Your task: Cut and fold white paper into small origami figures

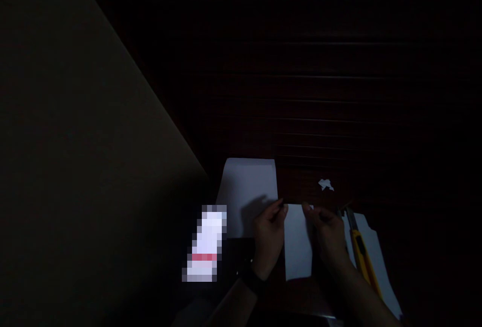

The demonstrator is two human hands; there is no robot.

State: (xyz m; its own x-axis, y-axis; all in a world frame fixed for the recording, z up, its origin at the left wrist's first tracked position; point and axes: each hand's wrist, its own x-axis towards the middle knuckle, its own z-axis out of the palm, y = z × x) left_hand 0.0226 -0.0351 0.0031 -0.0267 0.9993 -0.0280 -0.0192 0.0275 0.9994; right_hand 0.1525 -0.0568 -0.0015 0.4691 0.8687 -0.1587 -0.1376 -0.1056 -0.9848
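A white strip of paper (298, 244) is held by its top corners between my two hands. My left hand (269, 229) pinches the upper left corner, with a dark band around the wrist. At the upper right corner, my right hand (329, 236) closes thumb and finger on the same strip. Behind my left hand lies a larger white sheet (250, 181), partly in the hand's shadow. Beside my right forearm, a yellow utility knife (362, 254) rests on another white sheet (378, 256).
A small torn scrap of paper (326, 184) lies on the dark table beyond my hands. To the left glows a bright pixelated screen (206, 244). A pale wall (94, 141) slants along the left, and dark ribbed panelling (301, 76) stands at the back. The light is dim.
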